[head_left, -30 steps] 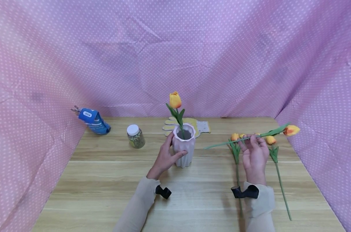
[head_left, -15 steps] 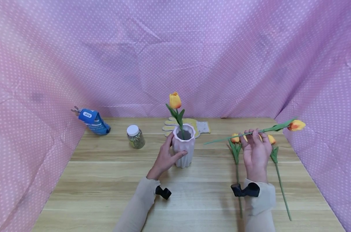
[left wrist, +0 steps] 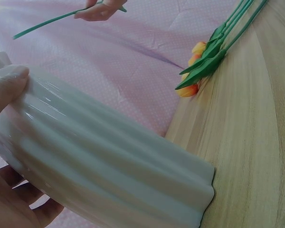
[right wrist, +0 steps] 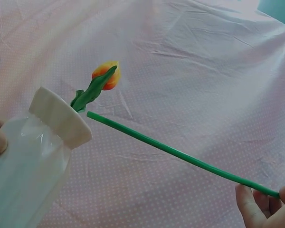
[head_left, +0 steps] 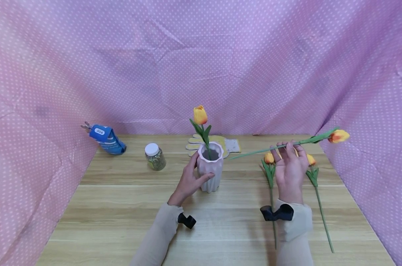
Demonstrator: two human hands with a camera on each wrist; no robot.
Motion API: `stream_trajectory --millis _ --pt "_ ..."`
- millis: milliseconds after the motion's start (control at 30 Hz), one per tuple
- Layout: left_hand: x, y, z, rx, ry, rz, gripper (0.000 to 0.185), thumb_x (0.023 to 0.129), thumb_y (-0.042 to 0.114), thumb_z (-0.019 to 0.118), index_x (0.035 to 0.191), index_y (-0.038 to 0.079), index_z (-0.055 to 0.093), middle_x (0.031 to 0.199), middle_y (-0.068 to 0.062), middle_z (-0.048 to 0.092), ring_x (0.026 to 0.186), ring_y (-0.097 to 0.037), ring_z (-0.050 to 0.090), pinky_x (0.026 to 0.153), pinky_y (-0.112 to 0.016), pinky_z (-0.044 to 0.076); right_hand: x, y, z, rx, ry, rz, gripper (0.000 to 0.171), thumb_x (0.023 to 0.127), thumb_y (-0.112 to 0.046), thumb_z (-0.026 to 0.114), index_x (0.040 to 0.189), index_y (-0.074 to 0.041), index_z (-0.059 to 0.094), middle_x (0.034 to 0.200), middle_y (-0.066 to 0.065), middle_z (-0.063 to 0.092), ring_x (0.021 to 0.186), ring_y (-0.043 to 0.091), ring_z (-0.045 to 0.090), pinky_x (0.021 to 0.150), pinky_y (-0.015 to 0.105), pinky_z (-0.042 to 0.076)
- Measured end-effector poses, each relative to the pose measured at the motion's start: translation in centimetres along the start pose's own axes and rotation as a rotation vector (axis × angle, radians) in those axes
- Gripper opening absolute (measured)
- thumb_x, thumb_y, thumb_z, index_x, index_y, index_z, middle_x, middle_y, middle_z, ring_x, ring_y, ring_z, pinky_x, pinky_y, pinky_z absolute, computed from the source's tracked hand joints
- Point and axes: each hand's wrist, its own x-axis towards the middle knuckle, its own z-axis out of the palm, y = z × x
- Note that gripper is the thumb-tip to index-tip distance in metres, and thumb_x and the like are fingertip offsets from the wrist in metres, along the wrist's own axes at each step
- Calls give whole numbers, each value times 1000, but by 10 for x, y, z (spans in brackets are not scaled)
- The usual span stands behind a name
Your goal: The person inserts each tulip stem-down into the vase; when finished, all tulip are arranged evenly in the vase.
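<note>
Tulip [head_left: 297, 142] pinched by the right hand [head_left: 289, 171] hangs level just right of the pink vase [head_left: 210, 171], which the left hand [head_left: 189, 181] grips. Left of the vase lies a blue pouch [head_left: 106, 138]; its label is too small to read.

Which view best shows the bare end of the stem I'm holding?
Right wrist view: the stem's cut end hangs close beside the vase rim, not inside. Head view shows the whole held tulip but a tiny tip. Left wrist shows only a stem stretch.

Tulip and vase

An orange tulip [head_left: 337, 136] lay level in the air, stem end near the upright ribbed pink vase [head_left: 210, 168].
</note>
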Motion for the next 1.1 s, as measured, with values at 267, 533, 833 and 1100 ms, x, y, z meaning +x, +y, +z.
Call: stream_trajectory --millis 267,533,833,1100 --pt "0 2 0 -1 5 11 84 84 29 76 151 29 25 151 2 41 140 -24 42 115 -54 36 0 9 12 -36 3 -19 5 91 0 59 91 -1 54 79 11 62 71 22 65 61 36 62" --pt "0 2 0 2 -1 4 85 84 28 76 152 27 25 153 1 40 141 -24 41 116 -52 36 -1 18 22 -43 -22 -55 7 89 -1 61 91 -1 54 77 11 61 71 22 64 59 36 62" --pt "0 1 -1 -12 -5 -11 85 84 27 76 151 29 24 153 3 39 141 -22 40 117 -52 34 -7 25 31 -82 -62 -133 17 85 -5 67 95 -1 53 79 12 62 72 21 65 59 36 62" --pt "0 1 0 -4 -1 -1 85 83 29 76 151 30 24 153 4 39 142 -23 39 116 -53 34 -12 30 36 -124 -106 -231 21 84 -6 68 97 0 53 81 12 59 73 22 65 60 35 62"
